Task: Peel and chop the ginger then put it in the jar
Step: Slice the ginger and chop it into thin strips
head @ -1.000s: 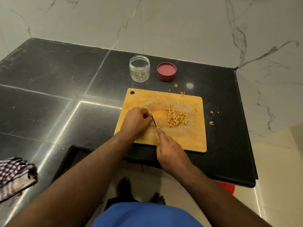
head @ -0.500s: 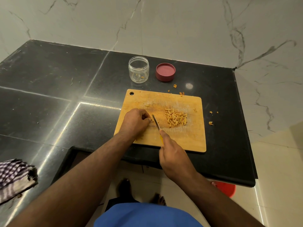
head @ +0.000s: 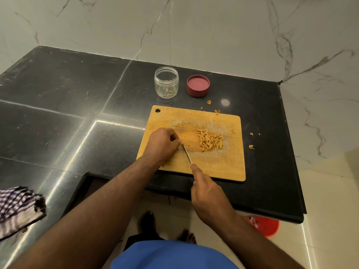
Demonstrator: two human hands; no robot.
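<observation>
A black polished stone countertop (head: 64,113) is filling most of the view, its pale seams catching the light. White marble wall tiles (head: 213,32) with grey veins are rising behind it and along its right side. A checked purple-and-white cloth (head: 17,208) is lying crumpled at the counter's left edge. Under the counter's right corner, a red plastic container (head: 267,227) is sitting on the cream floor tiles (head: 330,220), partly hidden by the counter edge. Blue fabric (head: 171,256) is showing at the bottom edge.
</observation>
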